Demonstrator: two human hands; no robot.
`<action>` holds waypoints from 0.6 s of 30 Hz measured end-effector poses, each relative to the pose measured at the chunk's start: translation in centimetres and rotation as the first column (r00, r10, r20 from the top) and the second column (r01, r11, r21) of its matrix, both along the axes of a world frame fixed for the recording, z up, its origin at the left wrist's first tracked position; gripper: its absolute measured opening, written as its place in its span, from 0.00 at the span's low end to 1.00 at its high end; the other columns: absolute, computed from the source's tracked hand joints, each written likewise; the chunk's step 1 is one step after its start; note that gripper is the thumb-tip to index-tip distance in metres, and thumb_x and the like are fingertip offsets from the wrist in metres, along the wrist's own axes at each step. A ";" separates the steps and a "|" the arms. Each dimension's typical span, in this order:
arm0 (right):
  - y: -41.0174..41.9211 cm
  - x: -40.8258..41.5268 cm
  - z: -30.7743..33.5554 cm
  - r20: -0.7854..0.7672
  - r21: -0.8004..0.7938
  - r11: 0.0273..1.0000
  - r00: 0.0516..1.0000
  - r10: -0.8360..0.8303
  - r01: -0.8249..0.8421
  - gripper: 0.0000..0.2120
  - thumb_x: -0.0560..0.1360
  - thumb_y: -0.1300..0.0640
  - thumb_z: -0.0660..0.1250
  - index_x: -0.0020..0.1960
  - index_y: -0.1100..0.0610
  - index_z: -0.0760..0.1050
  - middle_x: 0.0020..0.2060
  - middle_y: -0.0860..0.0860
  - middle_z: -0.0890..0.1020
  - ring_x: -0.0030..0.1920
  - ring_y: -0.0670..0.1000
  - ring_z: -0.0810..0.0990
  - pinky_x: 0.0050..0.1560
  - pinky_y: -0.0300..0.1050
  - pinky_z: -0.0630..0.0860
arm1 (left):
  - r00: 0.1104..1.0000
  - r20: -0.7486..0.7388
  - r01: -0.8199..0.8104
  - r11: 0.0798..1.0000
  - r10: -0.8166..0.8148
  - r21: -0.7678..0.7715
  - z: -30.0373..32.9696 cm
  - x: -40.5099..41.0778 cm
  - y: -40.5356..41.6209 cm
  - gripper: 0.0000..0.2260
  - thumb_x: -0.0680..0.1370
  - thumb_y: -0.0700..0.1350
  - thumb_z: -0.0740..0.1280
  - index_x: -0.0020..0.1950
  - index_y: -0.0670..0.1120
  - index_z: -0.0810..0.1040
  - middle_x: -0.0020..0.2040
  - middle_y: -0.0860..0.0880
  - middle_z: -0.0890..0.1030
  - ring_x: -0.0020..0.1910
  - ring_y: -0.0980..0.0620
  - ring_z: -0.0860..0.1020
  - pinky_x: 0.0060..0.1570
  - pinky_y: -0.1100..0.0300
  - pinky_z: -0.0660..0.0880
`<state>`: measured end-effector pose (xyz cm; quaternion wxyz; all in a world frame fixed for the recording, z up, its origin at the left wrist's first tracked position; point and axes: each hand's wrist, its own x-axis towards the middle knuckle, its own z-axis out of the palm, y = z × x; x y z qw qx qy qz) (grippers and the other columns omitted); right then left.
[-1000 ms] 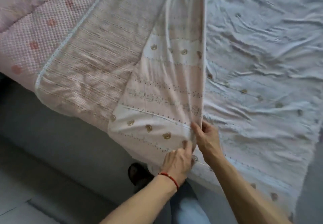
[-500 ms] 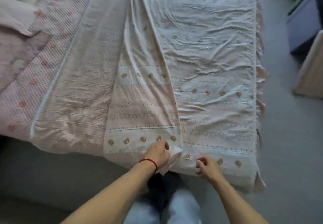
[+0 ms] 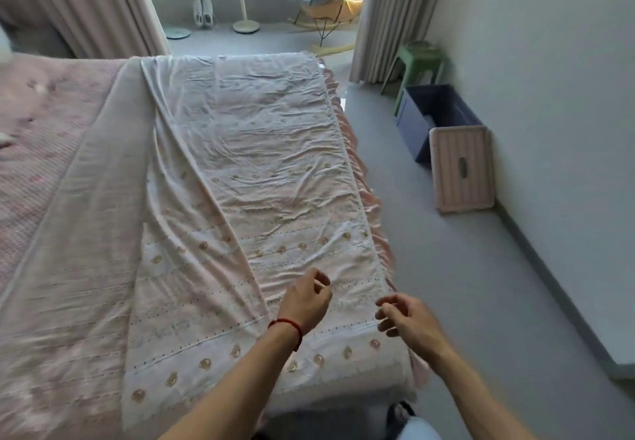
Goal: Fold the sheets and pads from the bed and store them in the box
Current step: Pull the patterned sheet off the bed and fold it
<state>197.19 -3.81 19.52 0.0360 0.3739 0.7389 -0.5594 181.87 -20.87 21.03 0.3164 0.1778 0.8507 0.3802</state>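
A pale pink cotton sheet printed with rows of small tan motifs (image 3: pixel 261 164) lies lengthwise over the bed (image 3: pixel 41 137), its left part doubled over into a long fold that runs from the foot end toward the far end. At the foot end of this sheet both hands hover just above the cloth. The left hand (image 3: pixel 305 302), with a red cord bracelet (image 3: pixel 287 328) on its wrist, has its fingers loosely curled with nothing between them; its grip is empty. The right hand (image 3: pixel 405 319), nearer the sheet's right edge, also shows curled, relaxed fingers holding nothing, though whether its fingertips brush the hem is hard to tell through the blur. To the left of the sheet a pink quilted pad (image 3: pixel 37 178) covers the rest of the bed. On the floor well to the right of the sheet, against the wall, stands an open dark blue storage box (image 3: pixel 417 130), with a pale pink ribbed lid (image 3: pixel 462 169) leaning at its near end and a green plastic stool (image 3: pixel 417 61) beyond it.
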 end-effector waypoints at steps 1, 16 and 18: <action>1.2 -0.6 0.8 -0.034 0.011 1.000 0.999 0.015 -0.015 0.07 0.83 0.61 0.64 0.55 0.56 0.81 0.43 0.54 0.87 0.42 0.53 0.87 0.45 0.47 0.84 | 0.999 -0.041 -0.013 1.000 0.014 0.017 1.2 0.1 1.3 0.07 0.80 0.41 0.64 0.56 0.48 0.77 0.44 0.49 0.82 0.45 0.50 0.81 0.49 0.52 0.81; 35.1 -1.0 9.5 -0.266 0.211 0.931 0.899 0.349 -0.299 0.07 0.82 0.55 0.68 0.52 0.42 0.80 0.44 0.45 0.86 0.46 0.44 0.85 0.49 0.48 0.84 | 0.911 -0.319 -0.229 0.964 0.262 0.137 9.8 5.8 38.7 0.11 0.76 0.46 0.70 0.58 0.50 0.78 0.51 0.51 0.81 0.49 0.53 0.81 0.52 0.54 0.81; 37.5 -3.4 10.5 -0.299 0.245 0.913 0.870 0.392 -0.327 0.09 0.81 0.55 0.68 0.50 0.39 0.78 0.44 0.43 0.86 0.45 0.42 0.85 0.49 0.46 0.84 | 0.893 -0.335 -0.279 0.953 0.301 0.114 10.1 3.8 40.3 0.10 0.75 0.45 0.70 0.56 0.50 0.77 0.50 0.51 0.82 0.49 0.52 0.81 0.51 0.53 0.81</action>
